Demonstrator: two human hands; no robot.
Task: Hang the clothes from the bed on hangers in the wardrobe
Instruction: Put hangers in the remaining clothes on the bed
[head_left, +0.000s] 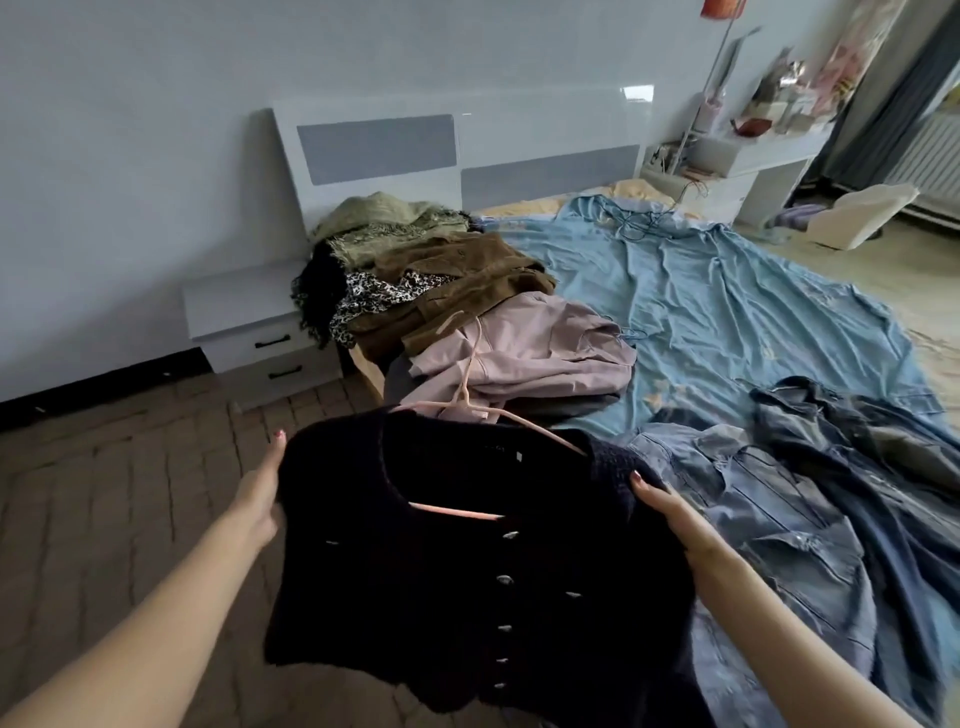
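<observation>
**A:** Right up close on my feed, both hands are on the black cardigan (467, 561). The left hand (262, 493) has its fingers curled round the left shoulder edge, thumb side towards me. The right hand (670, 514) grips the right shoulder, one painted nail showing on top of the knit.

**B:** And the hanger?

**A:** The pink hanger (467, 512) is inside the cardigan. I see its bar across the neckline and one arm running up to the hook, which pokes out above the collar. The cardigan is held up over the near edge of the bed (727, 312), buttons facing me.

**B:** What lies just beyond?

**A:** To the right, denim garments (779, 499) sprawl over the blue sheet, a paler one and a darker one, partly overlapping. Straight ahead, just past the hook, a pale pink garment (530, 348) is crumpled on the mattress edge. Behind it sits a brown jacket (462, 280), touching a leopard-print piece (374, 296), with an olive knit (384, 215) piled on top near the headboard (374, 150).

**B:** Farther still?

**A:** A white nightstand (249, 322) stands left of the bed on the brick-pattern floor (104, 467). Far right, a white desk (769, 150) carries cluttered items, too blurred for me to identify.
</observation>
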